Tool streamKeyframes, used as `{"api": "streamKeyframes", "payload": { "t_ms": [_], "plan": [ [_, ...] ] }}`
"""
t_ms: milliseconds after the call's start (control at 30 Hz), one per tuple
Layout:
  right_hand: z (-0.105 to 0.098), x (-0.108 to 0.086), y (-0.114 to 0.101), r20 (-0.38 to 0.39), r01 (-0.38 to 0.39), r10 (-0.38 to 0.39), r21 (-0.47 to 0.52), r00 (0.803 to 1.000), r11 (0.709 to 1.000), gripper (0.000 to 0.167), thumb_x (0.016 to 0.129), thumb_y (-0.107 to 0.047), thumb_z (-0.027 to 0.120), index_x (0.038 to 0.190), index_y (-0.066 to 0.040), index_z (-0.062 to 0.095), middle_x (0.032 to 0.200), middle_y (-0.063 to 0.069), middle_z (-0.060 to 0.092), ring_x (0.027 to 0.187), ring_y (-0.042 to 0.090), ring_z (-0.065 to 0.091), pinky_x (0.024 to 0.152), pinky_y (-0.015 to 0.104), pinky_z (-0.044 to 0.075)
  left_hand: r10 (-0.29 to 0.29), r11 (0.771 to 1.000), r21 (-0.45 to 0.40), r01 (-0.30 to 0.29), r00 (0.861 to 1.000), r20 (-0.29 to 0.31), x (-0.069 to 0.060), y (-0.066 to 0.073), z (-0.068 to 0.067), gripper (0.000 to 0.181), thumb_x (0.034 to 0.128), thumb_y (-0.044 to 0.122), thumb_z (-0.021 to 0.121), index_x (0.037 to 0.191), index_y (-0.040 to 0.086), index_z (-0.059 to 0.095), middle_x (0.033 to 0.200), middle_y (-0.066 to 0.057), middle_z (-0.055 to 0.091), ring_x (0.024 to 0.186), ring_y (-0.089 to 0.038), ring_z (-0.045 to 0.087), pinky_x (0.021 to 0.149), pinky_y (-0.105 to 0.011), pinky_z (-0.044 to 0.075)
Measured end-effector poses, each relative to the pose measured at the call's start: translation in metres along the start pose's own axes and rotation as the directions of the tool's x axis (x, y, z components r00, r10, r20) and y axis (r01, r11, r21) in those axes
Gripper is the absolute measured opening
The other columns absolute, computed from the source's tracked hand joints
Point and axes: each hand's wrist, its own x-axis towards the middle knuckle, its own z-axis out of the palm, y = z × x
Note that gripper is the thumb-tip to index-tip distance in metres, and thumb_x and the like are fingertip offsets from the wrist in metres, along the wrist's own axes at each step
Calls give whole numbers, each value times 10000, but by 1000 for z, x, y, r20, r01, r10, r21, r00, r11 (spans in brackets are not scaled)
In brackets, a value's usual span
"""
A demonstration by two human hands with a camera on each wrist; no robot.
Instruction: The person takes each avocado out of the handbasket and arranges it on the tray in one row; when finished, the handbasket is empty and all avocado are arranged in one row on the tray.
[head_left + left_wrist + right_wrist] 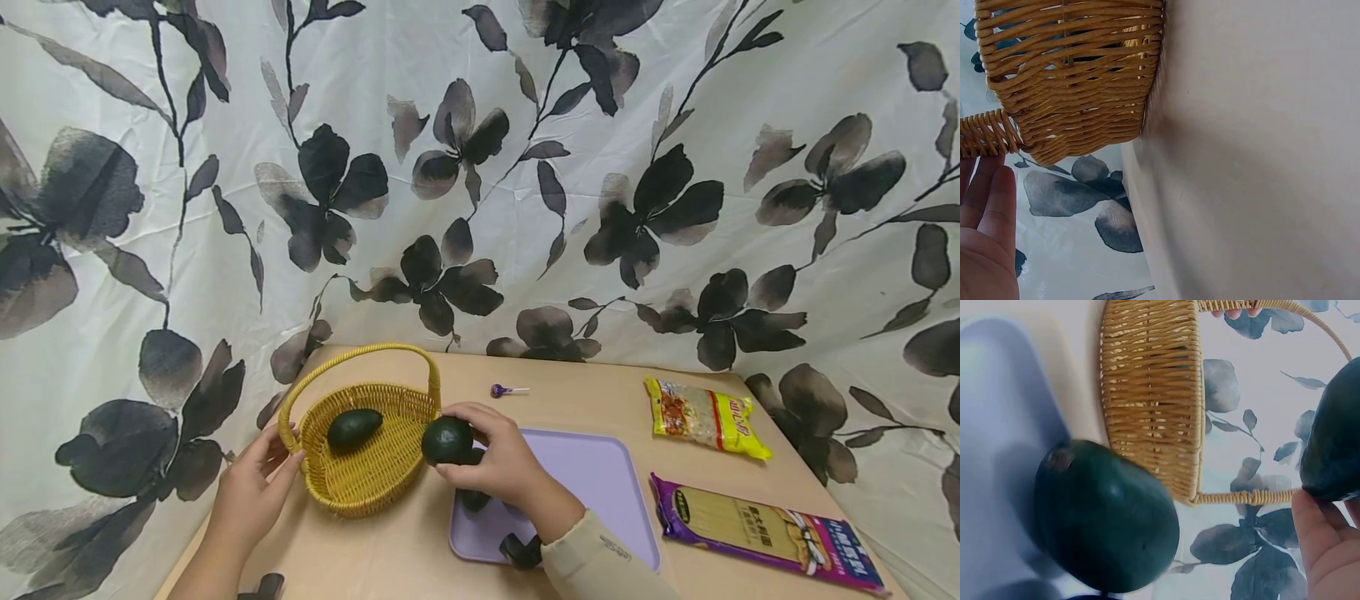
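My left hand (251, 492) holds the yellow wicker basket (367, 496) at the left base of its handle, thumb on the near side and fingers behind. In the left wrist view, its fingertips (1002, 181) touch the wrapped handle. One dark green avocado (355, 430) lies inside the basket. My right hand (502, 454) grips another avocado (447, 440) by the basket's right rim, above the table. Beneath that hand, an avocado (1107, 515) sits on the lilac tray (592, 467), partly hidden in the head view.
A purple-wrapped lollipop (498, 390) lies behind the tray. To the right are a yellow-ended clear food packet (705, 417) and a purple pack of noodles (765, 533). A floral curtain (525, 208) hangs along the table's back edge.
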Motion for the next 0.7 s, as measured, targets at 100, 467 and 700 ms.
{"api": "streamKeyframes", "payload": {
  "t_ms": [100, 467, 700],
  "plan": [
    [-6, -5, 0, -10, -10, 10, -4, 1000, 1000, 604, 733, -102, 915, 1280, -182, 671, 1322, -7, 645, 1203, 185, 614, 1019, 312, 598, -3, 1000, 1, 3, 1000, 2, 0, 0, 0, 491, 970, 143, 726, 1415, 34, 549, 1247, -153, 694, 1099, 139, 530, 921, 60, 417],
    [-30, -24, 6, -70, -8, 1, -93, 998, 996, 616, 720, -115, 922, 1273, -196, 663, 1317, -35, 639, 1206, 185, 614, 991, 364, 616, 24, 999, -29, -24, 1000, 3, 3, 1, 2, 473, 963, 116, 730, 1396, 33, 559, 1232, -166, 696, 1097, 192, 488, 933, 51, 421],
    [-36, -35, 8, -80, -57, 49, -101, 996, 993, 627, 718, -136, 931, 1279, -190, 655, 1321, -31, 632, 1202, 182, 606, 978, 303, 616, 30, 999, -28, -30, 999, -13, 2, 1, 1, 469, 952, 93, 738, 1383, 29, 565, 1207, -174, 703, 1072, 271, 413, 927, 55, 420]
  ]
}}
